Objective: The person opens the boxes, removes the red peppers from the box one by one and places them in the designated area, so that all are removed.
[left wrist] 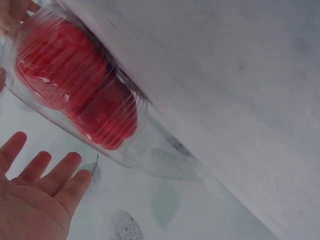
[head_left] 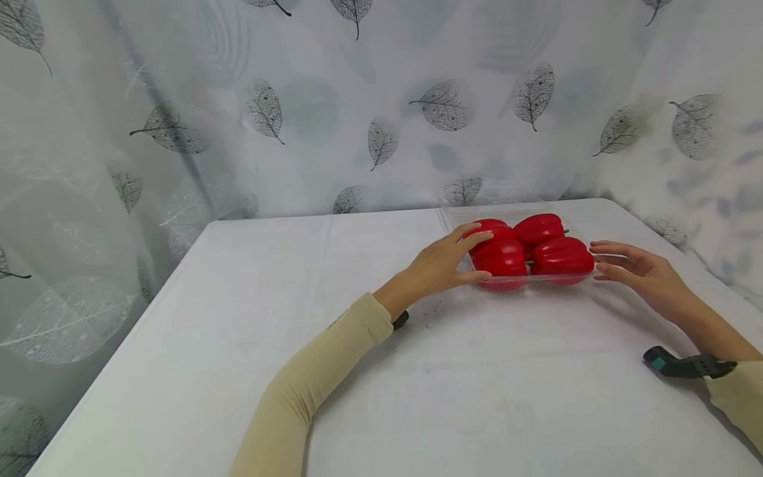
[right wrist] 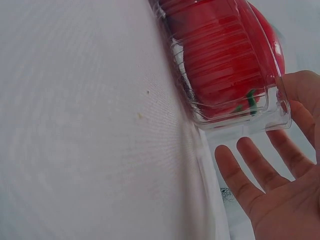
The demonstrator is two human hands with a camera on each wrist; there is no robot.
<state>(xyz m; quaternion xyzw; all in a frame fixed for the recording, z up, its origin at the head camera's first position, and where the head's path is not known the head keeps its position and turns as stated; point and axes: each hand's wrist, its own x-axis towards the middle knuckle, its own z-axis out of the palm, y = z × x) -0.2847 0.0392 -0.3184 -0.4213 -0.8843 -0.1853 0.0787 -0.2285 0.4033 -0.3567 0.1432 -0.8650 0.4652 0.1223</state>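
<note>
Several red bell peppers (head_left: 562, 257) with green stems lie together in a clear plastic container (left wrist: 165, 162) on the table. My left hand (head_left: 441, 263) is at the container's left side, its fingers spread around the near left corner. In the left wrist view its fingers (left wrist: 65, 172) are nearly straight and appear a little apart from the plastic. At the right side is my right hand (head_left: 650, 278), fingers extended toward the container. The right wrist view shows its thumb close against the container's corner (right wrist: 272, 117); whether it touches, I cannot tell.
A white cloth covers the table (head_left: 334, 285), whose back edge runs just behind the container. Behind and beside it hangs a pale curtain (head_left: 322, 112) with a leaf print. A dark band (head_left: 685, 364) is on my right wrist.
</note>
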